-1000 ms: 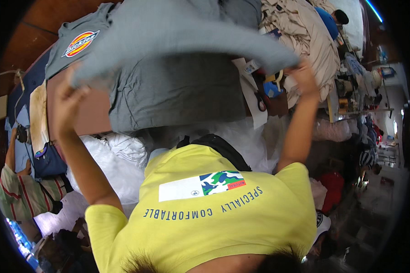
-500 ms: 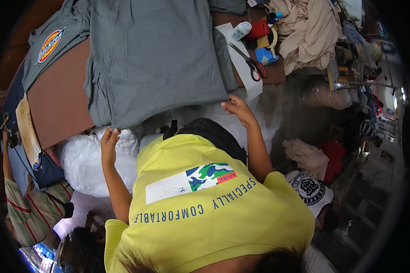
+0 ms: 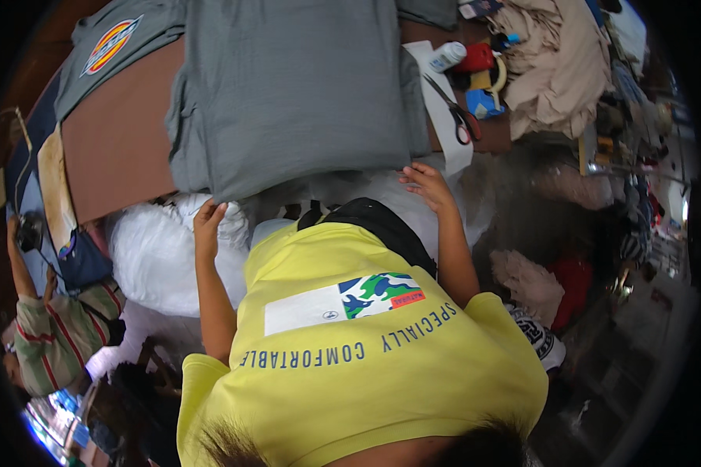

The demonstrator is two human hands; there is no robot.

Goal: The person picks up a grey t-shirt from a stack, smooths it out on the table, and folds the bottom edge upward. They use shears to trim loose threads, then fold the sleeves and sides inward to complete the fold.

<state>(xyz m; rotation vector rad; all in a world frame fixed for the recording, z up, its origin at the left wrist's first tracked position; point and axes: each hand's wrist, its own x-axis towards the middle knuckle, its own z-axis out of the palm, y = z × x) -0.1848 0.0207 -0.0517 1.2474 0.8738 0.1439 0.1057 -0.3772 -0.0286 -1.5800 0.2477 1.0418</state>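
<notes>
The left hand (image 3: pixel 208 223) is pinching the near left corner of the grey garment (image 3: pixel 296 101); the right hand (image 3: pixel 431 189) is holding its fingers loosely parted at the near right corner, contact unclear. Uneven pulling could be skewing that overhanging edge. Brown tabletop (image 3: pixel 121 148) is showing left of the garment, scissors (image 3: pixel 458 116) are lying right; farther left, a co-worker (image 3: pixel 62 336) is reaching forward.
</notes>
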